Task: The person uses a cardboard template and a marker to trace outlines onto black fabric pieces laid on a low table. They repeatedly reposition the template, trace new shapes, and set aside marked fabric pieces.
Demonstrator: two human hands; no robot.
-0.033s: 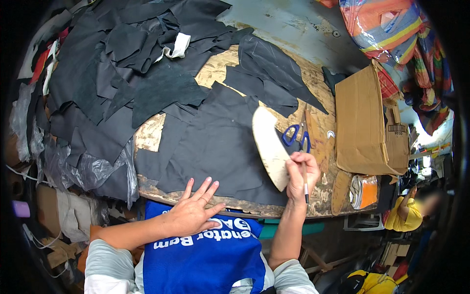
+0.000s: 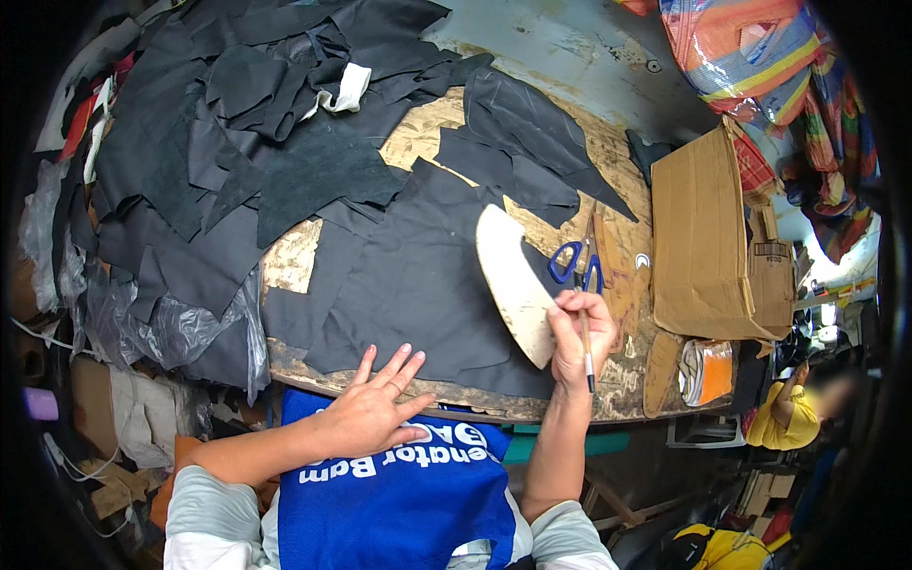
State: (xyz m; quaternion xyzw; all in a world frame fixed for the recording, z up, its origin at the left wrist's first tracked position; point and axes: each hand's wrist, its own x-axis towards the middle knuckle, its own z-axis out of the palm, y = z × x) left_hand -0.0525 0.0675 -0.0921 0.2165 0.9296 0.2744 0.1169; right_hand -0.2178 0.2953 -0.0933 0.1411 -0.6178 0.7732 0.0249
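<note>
My right hand (image 2: 581,347) is raised over the table's near right part, closed on the lower end of a pale, curved pattern piece (image 2: 511,280). A slim pen (image 2: 590,370) with a pale and dark end is also held among its fingers. Black leather sheets (image 2: 399,275) lie beneath the pattern piece. My left hand (image 2: 380,404) rests at the table's near edge, fingers spread on the leather, holding nothing. Just beyond my right hand are scissors (image 2: 565,261) with blue handles; their blades are hard to make out.
A big heap of black leather (image 2: 247,133) covers the far left, with a white scrap (image 2: 351,87) on it. At the right stand a cardboard box (image 2: 698,237) and a wrapped packet (image 2: 705,372). Brown pattern pieces (image 2: 622,285) lie by the scissors. A person in yellow (image 2: 787,413) is farther right.
My right hand has shifted slightly left, carrying the pattern piece and the pen with it. The left hand has stayed in place.
</note>
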